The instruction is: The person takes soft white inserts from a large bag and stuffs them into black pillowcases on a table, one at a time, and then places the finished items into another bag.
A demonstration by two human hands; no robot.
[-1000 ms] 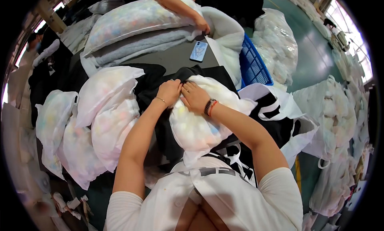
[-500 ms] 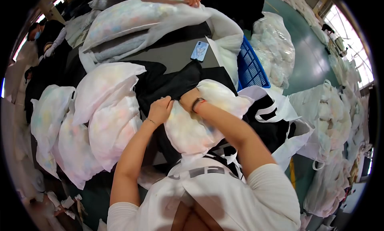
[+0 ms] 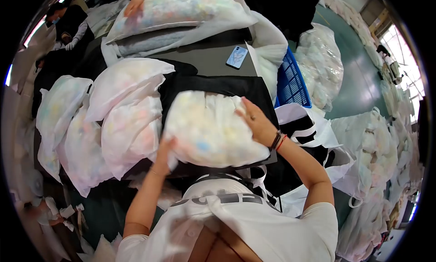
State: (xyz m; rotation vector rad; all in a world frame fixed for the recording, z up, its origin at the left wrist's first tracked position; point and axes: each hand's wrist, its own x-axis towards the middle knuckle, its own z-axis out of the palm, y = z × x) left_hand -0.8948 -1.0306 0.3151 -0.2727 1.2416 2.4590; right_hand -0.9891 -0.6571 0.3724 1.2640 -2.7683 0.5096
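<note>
A stuffed white pillow (image 3: 206,130) with pale coloured filling showing through lies between my hands, somewhat blurred, over black cloth (image 3: 227,84). My left hand (image 3: 164,154) grips its lower left edge, though motion smears the fingers. On the other side, my right hand (image 3: 258,125) holds the upper right edge, thumb and fingers against the cover. To the left, similar stuffed white pillows lie piled, the top one (image 3: 125,82) nearest to my left hand.
A phone (image 3: 236,57) lies on the dark table (image 3: 206,64). Behind it is a long stuffed white bag (image 3: 181,12), with another person's hand (image 3: 134,5) on it. At right stand a blue crate (image 3: 293,82) and white bags with handles (image 3: 302,126). Another person (image 3: 70,28) is at far left.
The pillow has turned and now lies broadside between my hands. My right hand has moved from the black cloth to its right edge, my left down to its left edge. The black cloth lies flatter.
</note>
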